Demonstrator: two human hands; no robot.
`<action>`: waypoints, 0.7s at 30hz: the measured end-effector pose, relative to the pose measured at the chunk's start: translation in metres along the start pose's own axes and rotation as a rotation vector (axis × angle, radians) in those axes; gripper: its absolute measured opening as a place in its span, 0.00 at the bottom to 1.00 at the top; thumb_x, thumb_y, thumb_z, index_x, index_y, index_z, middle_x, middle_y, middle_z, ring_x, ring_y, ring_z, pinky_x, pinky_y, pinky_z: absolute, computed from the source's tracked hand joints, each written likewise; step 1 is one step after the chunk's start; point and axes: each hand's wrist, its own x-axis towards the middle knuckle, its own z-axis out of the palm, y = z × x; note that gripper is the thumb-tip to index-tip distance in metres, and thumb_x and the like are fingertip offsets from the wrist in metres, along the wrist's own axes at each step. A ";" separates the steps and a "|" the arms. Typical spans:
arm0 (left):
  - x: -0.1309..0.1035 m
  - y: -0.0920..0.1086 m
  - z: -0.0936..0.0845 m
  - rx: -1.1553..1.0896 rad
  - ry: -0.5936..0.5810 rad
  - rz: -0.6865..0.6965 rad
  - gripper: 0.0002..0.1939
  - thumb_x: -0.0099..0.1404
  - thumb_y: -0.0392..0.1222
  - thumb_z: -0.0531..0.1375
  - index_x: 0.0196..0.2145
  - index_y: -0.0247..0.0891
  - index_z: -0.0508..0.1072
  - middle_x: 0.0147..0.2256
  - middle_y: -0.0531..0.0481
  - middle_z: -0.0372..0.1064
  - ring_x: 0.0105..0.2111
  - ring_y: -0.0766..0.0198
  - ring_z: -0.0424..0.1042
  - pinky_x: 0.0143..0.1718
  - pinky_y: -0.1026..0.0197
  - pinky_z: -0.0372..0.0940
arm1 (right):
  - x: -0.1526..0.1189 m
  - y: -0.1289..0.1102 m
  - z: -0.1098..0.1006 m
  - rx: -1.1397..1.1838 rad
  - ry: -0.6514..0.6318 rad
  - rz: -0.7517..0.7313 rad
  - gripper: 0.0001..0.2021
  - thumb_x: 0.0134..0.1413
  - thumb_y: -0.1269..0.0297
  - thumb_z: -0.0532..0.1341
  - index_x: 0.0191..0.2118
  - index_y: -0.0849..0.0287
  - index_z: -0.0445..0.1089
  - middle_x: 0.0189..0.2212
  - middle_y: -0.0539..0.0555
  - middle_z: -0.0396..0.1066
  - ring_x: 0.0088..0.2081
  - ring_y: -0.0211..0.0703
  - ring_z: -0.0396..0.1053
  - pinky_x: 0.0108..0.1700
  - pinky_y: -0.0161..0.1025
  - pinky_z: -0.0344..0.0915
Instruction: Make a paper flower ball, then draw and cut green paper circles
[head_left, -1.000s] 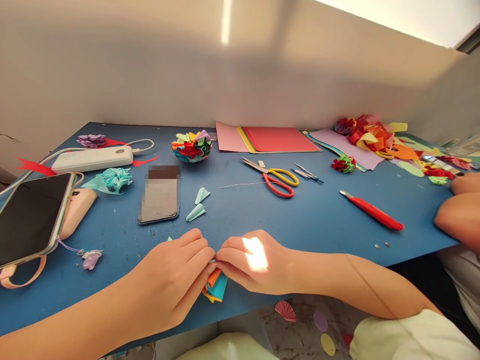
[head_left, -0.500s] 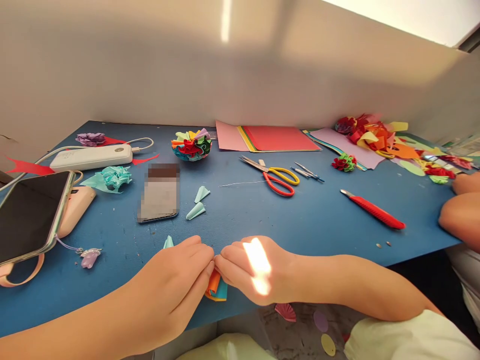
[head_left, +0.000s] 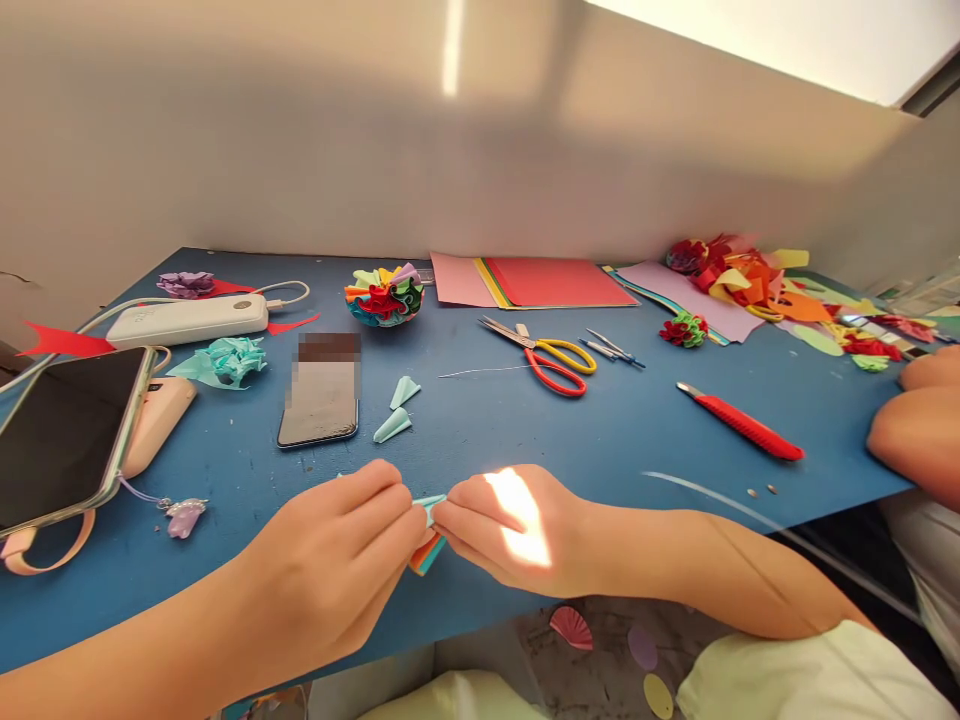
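My left hand (head_left: 341, 555) and my right hand (head_left: 510, 530) meet over the near part of the blue table, fingers closed in pinches. Between their fingertips shows a light blue folded paper (head_left: 430, 504), and just below it pokes out a layered orange and blue paper (head_left: 427, 556). My fingers hide most of both, so I cannot tell whether they are joined. Beyond my left hand lie two pale blue paper cones (head_left: 393, 426). A bright patch of sunlight falls on the back of my right hand.
Scissors (head_left: 555, 362), a red craft knife (head_left: 742, 424) and a compass (head_left: 613, 346) lie across the table. Phones, including one with a dark screen (head_left: 75, 435), and a white power bank (head_left: 187, 318) sit left. A multicoloured paper flower (head_left: 385, 297) stands behind. Another person's arm (head_left: 919, 430) rests right.
My fingertips have drawn slightly apart and up, so light blue paper now shows between them. Less of the orange and blue paper sticks out below. The view has shifted slightly.
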 end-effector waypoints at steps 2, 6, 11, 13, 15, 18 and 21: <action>0.003 0.002 0.001 -0.250 -0.028 -0.276 0.10 0.65 0.27 0.52 0.29 0.36 0.68 0.23 0.53 0.64 0.26 0.66 0.60 0.25 0.63 0.62 | 0.000 0.000 0.002 -0.116 0.070 -0.055 0.12 0.59 0.74 0.52 0.25 0.61 0.64 0.19 0.47 0.53 0.18 0.34 0.44 0.19 0.37 0.40; 0.001 0.005 0.003 -0.132 0.032 -0.177 0.10 0.64 0.25 0.52 0.32 0.36 0.70 0.26 0.50 0.68 0.28 0.65 0.63 0.27 0.62 0.65 | -0.004 0.005 0.013 -0.025 0.071 0.028 0.11 0.60 0.74 0.51 0.28 0.61 0.66 0.21 0.47 0.58 0.19 0.34 0.46 0.20 0.35 0.45; -0.007 0.002 0.000 0.306 -0.010 0.281 0.13 0.66 0.27 0.50 0.36 0.32 0.73 0.35 0.44 0.74 0.37 0.59 0.70 0.34 0.56 0.66 | -0.006 0.009 0.014 0.089 -0.049 0.074 0.10 0.64 0.68 0.50 0.33 0.59 0.66 0.25 0.46 0.62 0.21 0.33 0.51 0.20 0.33 0.46; -0.006 0.001 0.002 0.228 0.043 0.226 0.09 0.63 0.25 0.53 0.35 0.30 0.72 0.33 0.43 0.73 0.35 0.58 0.69 0.34 0.54 0.66 | -0.005 0.009 0.010 -0.016 -0.009 0.020 0.12 0.62 0.72 0.50 0.29 0.59 0.64 0.22 0.46 0.59 0.20 0.34 0.48 0.19 0.35 0.42; -0.002 0.003 0.005 0.037 0.096 0.031 0.08 0.61 0.22 0.55 0.34 0.30 0.70 0.29 0.45 0.70 0.31 0.60 0.66 0.32 0.55 0.66 | -0.004 0.007 0.008 -0.110 0.102 -0.049 0.12 0.60 0.75 0.51 0.26 0.61 0.64 0.20 0.47 0.56 0.19 0.33 0.47 0.19 0.36 0.40; 0.002 0.006 0.009 -0.185 0.124 -0.243 0.07 0.62 0.23 0.55 0.34 0.32 0.68 0.26 0.47 0.67 0.29 0.63 0.63 0.28 0.58 0.65 | -0.004 0.005 0.011 -0.152 0.180 -0.067 0.10 0.58 0.76 0.51 0.28 0.64 0.65 0.19 0.47 0.55 0.18 0.33 0.44 0.18 0.36 0.39; -0.004 0.004 0.010 -0.005 0.096 -0.050 0.09 0.62 0.23 0.54 0.36 0.30 0.70 0.29 0.45 0.70 0.32 0.61 0.65 0.32 0.56 0.65 | -0.006 0.005 0.019 -0.050 0.098 0.044 0.11 0.60 0.74 0.50 0.29 0.62 0.65 0.20 0.47 0.57 0.18 0.33 0.46 0.18 0.36 0.42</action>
